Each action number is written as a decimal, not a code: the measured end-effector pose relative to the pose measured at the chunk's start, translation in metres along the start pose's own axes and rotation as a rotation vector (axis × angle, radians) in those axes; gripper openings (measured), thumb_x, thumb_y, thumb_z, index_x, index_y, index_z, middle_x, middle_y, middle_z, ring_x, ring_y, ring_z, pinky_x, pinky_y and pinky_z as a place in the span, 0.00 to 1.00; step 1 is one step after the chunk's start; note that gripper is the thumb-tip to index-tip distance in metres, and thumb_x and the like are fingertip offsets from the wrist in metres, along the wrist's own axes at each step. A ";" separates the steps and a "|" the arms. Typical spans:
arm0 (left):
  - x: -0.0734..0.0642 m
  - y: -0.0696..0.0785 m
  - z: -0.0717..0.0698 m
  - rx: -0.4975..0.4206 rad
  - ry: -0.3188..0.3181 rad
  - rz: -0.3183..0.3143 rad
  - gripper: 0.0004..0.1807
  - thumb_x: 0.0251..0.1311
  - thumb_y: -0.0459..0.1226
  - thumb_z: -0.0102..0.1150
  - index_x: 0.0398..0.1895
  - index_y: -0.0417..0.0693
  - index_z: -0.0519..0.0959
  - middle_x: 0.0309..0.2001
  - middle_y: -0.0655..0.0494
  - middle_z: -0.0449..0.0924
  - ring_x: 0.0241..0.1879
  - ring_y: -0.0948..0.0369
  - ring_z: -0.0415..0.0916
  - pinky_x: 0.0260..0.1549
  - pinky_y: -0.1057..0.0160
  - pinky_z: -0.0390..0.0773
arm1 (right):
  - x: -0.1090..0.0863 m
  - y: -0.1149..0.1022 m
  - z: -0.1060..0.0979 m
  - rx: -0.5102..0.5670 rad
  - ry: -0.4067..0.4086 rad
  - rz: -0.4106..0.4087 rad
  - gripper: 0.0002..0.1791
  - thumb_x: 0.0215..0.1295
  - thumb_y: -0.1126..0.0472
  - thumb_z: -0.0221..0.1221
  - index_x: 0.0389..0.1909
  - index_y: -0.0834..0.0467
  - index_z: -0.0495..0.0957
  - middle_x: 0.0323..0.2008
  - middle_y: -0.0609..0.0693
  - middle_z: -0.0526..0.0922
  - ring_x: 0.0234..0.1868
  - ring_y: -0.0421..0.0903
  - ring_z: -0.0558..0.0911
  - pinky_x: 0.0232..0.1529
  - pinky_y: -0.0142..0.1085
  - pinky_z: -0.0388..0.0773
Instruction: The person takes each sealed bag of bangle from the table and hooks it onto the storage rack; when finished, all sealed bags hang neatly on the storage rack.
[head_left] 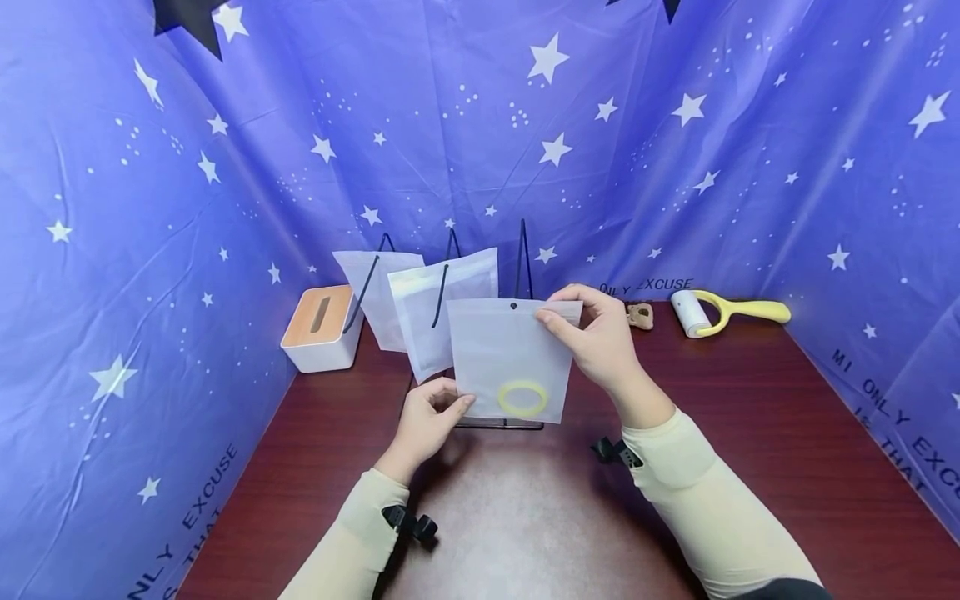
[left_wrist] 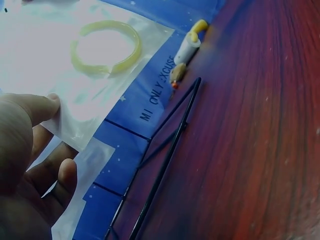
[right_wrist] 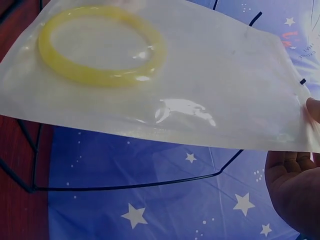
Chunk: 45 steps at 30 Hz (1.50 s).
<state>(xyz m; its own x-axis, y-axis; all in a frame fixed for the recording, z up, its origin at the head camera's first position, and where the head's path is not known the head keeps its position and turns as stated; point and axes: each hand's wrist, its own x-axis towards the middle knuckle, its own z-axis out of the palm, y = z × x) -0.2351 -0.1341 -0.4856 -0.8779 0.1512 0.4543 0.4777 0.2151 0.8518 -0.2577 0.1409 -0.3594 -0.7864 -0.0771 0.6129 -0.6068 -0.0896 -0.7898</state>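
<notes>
My right hand (head_left: 596, 337) pinches the top right corner of a whitish translucent pouch (head_left: 510, 346) between thumb and fingers. At the pouch's lower left corner, my left hand (head_left: 429, 417) grips the edge, the thumb in front. A yellow ring like a bangle (right_wrist: 95, 77) lies inside, near the bottom. The pouch has a small hole at the middle of its top edge. Just behind it stands a black wire rack (head_left: 522, 223) with upright prongs. Two similar pouches (head_left: 420, 325) hang on the rack's prongs to the left.
A white tissue box (head_left: 318, 358) with a wooden lid stands at the back left. A white lint roller (head_left: 690, 314) with a yellow handle and a small brown object (head_left: 640, 316) lie at the back right of the dark table (head_left: 510, 517). Starry blue cloth (head_left: 450, 125) encloses the table.
</notes>
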 end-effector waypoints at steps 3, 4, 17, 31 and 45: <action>0.003 -0.003 -0.001 0.023 -0.003 -0.016 0.02 0.63 0.27 0.70 0.36 0.34 0.86 0.30 0.44 0.87 0.25 0.61 0.76 0.27 0.67 0.74 | 0.002 0.002 0.000 -0.012 0.000 0.003 0.07 0.62 0.75 0.70 0.39 0.70 0.82 0.31 0.52 0.84 0.28 0.44 0.84 0.28 0.37 0.84; 0.004 -0.007 -0.001 0.034 -0.003 -0.025 0.03 0.63 0.27 0.71 0.37 0.34 0.86 0.31 0.44 0.88 0.26 0.60 0.76 0.27 0.66 0.74 | 0.003 0.003 -0.001 -0.017 0.000 0.004 0.07 0.62 0.75 0.70 0.39 0.71 0.82 0.31 0.52 0.85 0.28 0.44 0.84 0.28 0.37 0.84; 0.021 -0.019 -0.006 0.077 0.010 0.009 0.03 0.65 0.35 0.73 0.36 0.45 0.88 0.32 0.58 0.89 0.30 0.62 0.82 0.32 0.68 0.79 | 0.013 0.013 -0.003 -0.050 0.021 0.035 0.07 0.63 0.69 0.72 0.38 0.67 0.84 0.30 0.51 0.86 0.29 0.43 0.85 0.29 0.37 0.84; 0.040 -0.024 -0.001 0.113 0.066 0.003 0.02 0.66 0.36 0.71 0.37 0.47 0.89 0.33 0.56 0.88 0.33 0.61 0.82 0.35 0.67 0.79 | 0.032 0.024 -0.006 -0.107 0.066 0.065 0.10 0.64 0.66 0.72 0.41 0.67 0.84 0.31 0.51 0.87 0.30 0.45 0.86 0.30 0.39 0.85; 0.057 -0.029 0.002 0.187 0.101 -0.012 0.02 0.67 0.36 0.69 0.40 0.47 0.87 0.35 0.58 0.87 0.36 0.61 0.82 0.41 0.58 0.80 | 0.051 0.034 -0.012 -0.112 0.091 0.105 0.10 0.64 0.64 0.73 0.40 0.65 0.86 0.31 0.49 0.86 0.30 0.43 0.84 0.32 0.36 0.84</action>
<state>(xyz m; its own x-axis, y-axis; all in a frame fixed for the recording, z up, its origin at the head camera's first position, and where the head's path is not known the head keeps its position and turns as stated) -0.2989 -0.1298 -0.4851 -0.8779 0.0522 0.4759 0.4562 0.3932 0.7983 -0.3195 0.1455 -0.3553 -0.8501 0.0102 0.5265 -0.5261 0.0255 -0.8500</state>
